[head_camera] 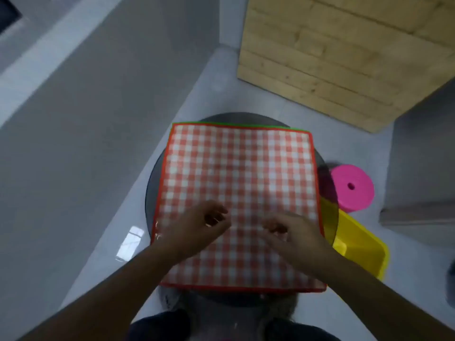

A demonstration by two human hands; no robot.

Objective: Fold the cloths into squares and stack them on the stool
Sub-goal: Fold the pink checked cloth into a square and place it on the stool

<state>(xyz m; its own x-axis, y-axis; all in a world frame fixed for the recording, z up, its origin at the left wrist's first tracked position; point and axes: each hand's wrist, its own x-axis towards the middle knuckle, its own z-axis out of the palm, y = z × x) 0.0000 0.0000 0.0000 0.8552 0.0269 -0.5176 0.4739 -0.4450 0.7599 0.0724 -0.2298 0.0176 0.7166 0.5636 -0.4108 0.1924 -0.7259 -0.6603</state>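
Observation:
A red-and-white checked cloth (241,173) with a red border lies flat as a square on a round dark table top (152,185). A thin green edge (236,124) of another cloth shows along its far side, underneath. My left hand (197,230) and my right hand (290,235) hover close together over the near half of the cloth. The fingers of both are loosely curled, with nothing between them. The picture is blurred, so I cannot tell whether the fingertips touch the cloth.
A pink round stool (352,188) stands on the floor to the right of the table, with a yellow bin (364,252) in front of it. A wooden crate (344,57) stands at the back right, and a grey wall (73,119) runs along the left.

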